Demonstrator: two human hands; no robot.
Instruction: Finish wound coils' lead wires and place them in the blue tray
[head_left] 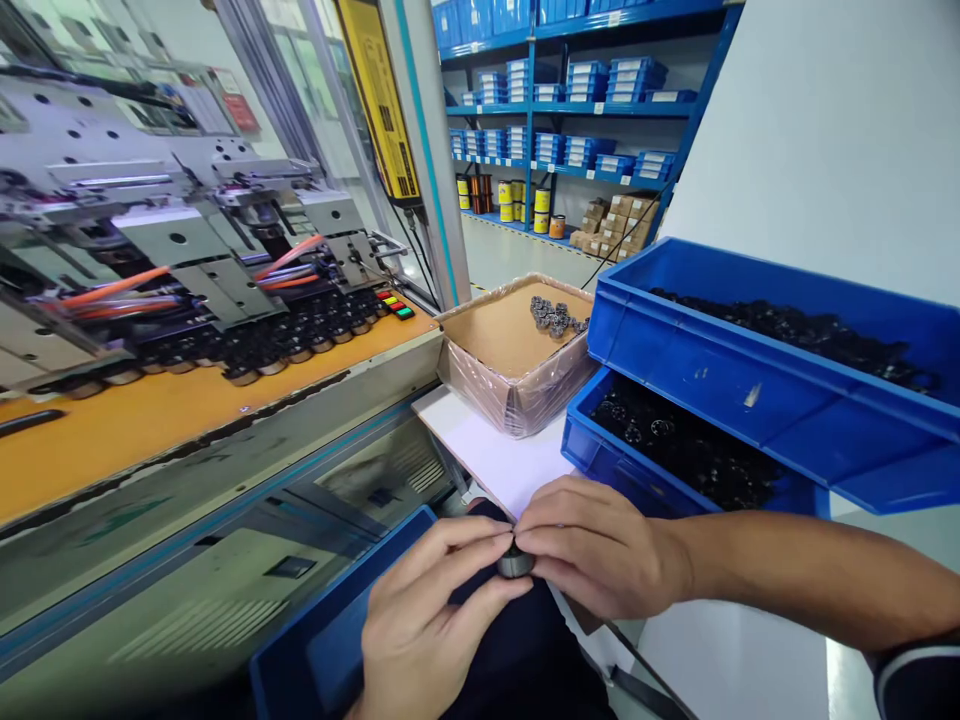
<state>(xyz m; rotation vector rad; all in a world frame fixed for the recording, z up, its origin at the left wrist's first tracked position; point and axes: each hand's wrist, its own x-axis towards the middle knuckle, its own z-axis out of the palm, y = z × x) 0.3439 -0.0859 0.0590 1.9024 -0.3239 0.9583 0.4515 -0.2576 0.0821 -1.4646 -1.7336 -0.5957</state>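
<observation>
A small round part (515, 562), black on top with a grey metal rim, is pinched between both hands above my lap. The fingertips and thumb of my left hand (431, 610) grip it from the left. From the right, the fingers of my right hand (600, 548) press on its top and side, covering part of it. In the cardboard tray (517, 385) wrapped in clear film lie several grey metal cores (555, 316). Black plastic parts (701, 440) fill the lower blue bin (645, 470), and more lie in the upper blue bin (750, 360).
A machine (217, 270) stands at left, with rows of black-and-brown round parts (292, 335) on its orange worktop (187, 415). Another blue bin (337, 620) sits low beside my legs. Blue shelves (577, 110) with small bins and boxes stand behind. A pillar (431, 150) rises beside the machine.
</observation>
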